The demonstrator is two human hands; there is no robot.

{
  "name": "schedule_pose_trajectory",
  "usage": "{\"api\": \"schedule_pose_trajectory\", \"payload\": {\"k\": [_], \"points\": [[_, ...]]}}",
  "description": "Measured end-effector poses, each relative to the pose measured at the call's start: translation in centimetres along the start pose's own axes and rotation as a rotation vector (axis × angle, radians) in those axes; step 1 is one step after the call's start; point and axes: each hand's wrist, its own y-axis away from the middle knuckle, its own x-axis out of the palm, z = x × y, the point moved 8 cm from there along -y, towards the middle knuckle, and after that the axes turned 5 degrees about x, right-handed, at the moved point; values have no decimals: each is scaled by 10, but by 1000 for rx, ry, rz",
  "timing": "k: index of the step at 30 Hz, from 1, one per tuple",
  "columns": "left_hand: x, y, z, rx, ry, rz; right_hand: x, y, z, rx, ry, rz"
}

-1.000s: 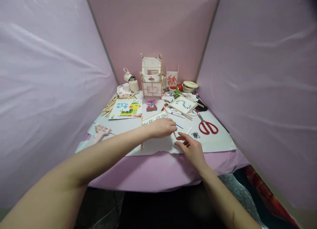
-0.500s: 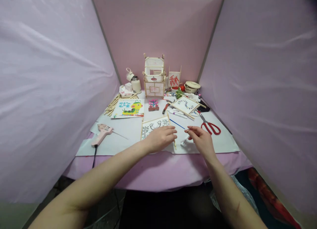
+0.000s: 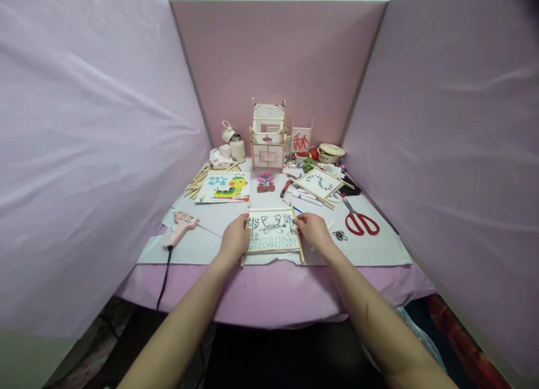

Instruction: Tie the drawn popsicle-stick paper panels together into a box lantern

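A stick-framed drawing of two birds [image 3: 273, 243] lies flat near the table's front edge, between my hands. My left hand [image 3: 236, 234] is closed around its left side stick. With thumb and fingers, my right hand [image 3: 314, 229] grips the right side stick. Part of each stick is hidden by the fingers. A blue thin rod [image 3: 297, 209] lies just beyond my right hand. To the right of that hand is a small black tangle [image 3: 340, 235], perhaps thread, on the white sheet.
A pink glue gun [image 3: 182, 229] with a cord lies left. Red-handled scissors [image 3: 362, 223] are at right, near another framed picture [image 3: 318, 184]. Behind stand a stick-built lantern-like structure [image 3: 268, 147], a caterpillar picture [image 3: 223, 187], a bottle [image 3: 238, 150] and a lidded bowl [image 3: 331, 153].
My left hand moved from over the drawing to its left stick. My right hand came left onto the right stick. The black tangle now shows on the sheet. The view shifted slightly.
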Motion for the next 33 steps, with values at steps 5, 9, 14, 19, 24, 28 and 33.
{"api": "schedule_pose_trajectory", "payload": {"k": [5, 9, 14, 19, 24, 28, 33], "points": [[-25, -2, -4, 47, 200, -271, -9, 3, 21, -70, -165, -57], [-63, -17, -19, 196, 390, -579, -33, 2, 66, -277, -363, -206], [-65, -43, -8, 171, 488, -739, -31, -3, 75, -360, -422, -330], [-47, -46, 5, 170, 411, -727, -17, 3, 44, -334, -527, -342], [-42, -48, 10, 131, 519, -660, -12, 2, 36, -257, -671, -272], [-40, -50, 9, 104, 595, -637, -6, -5, 28, -152, -844, -203], [-31, -40, -4, 161, 585, -557, 5, -9, 27, -110, -738, -83]]}}
